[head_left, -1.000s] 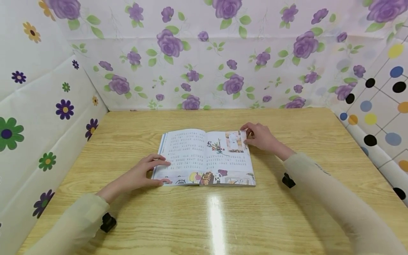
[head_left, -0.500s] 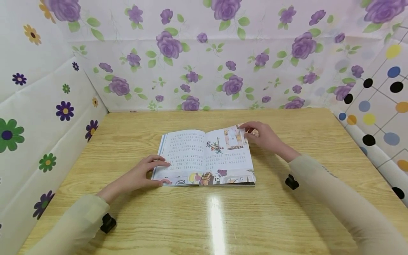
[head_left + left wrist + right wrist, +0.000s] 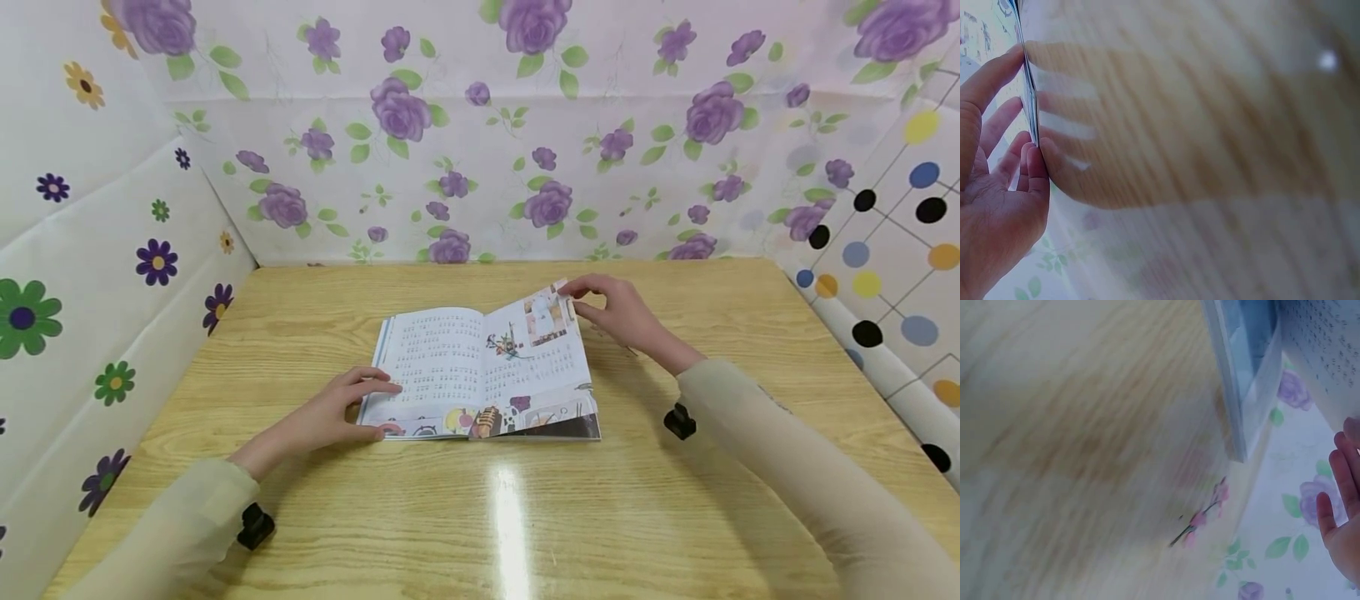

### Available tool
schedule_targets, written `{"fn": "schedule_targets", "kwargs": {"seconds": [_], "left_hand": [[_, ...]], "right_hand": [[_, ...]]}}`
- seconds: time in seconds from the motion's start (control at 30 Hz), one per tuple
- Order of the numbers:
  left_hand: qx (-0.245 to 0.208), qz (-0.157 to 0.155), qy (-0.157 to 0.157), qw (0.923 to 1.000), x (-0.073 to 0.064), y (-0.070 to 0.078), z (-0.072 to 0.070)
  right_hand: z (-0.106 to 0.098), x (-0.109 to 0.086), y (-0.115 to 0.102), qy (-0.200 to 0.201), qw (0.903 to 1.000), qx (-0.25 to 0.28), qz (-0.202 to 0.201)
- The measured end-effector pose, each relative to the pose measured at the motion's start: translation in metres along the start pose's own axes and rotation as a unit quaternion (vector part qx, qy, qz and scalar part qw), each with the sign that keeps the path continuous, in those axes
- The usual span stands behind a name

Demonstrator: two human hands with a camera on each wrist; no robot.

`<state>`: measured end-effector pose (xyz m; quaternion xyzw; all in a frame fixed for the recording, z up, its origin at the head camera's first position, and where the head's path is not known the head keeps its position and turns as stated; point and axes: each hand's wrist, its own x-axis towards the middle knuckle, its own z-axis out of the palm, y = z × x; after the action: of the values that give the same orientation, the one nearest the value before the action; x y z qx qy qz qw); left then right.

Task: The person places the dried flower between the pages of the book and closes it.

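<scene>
An open book (image 3: 435, 354) lies on the wooden table, with printed text and coloured pictures on both pages. At its upper right corner my right hand (image 3: 618, 315) pinches a page (image 3: 525, 354), which is raised and slants upward; a dark picture (image 3: 562, 428) shows beneath its lower edge. My left hand (image 3: 326, 410) rests on the left page's lower outer edge, fingers extended. In the left wrist view, the fingers of that hand (image 3: 1004, 200) lie along the book's edge. The right wrist view has the lifted page (image 3: 1325, 356) standing away from the book's remaining pages (image 3: 1232, 394).
The wooden table (image 3: 420, 517) extends around the book, with a bright reflection in front. Purple-flowered cloth (image 3: 480, 167) hangs behind. A flower-patterned sheet (image 3: 82, 267) is on the left, a dotted one (image 3: 900, 250) on the right. A pink blossom print (image 3: 1200, 515) marks the table.
My right hand has lifted the right page by its upper corner, from nearly flat to slanting upward, uncovering part of the picture beneath. The left hand has stayed in place.
</scene>
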<state>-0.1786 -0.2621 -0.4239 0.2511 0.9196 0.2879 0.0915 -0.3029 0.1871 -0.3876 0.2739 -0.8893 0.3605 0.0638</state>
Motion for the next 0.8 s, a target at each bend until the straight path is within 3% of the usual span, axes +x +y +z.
{"fn": "schedule_targets", "kwargs": {"seconds": [0.43,0.8], "left_hand": [[-0.010,-0.003,0.003,0.9999,0.001,-0.004,-0.001],[-0.006,-0.011,0.026,0.9996,-0.001,-0.006,-0.001]], "right_hand": [[0.007,0.025,-0.027,0.047,0.9971,0.009,-0.060],[0.020,0.053,-0.050,0.076,0.9866,0.036,-0.140]]}}
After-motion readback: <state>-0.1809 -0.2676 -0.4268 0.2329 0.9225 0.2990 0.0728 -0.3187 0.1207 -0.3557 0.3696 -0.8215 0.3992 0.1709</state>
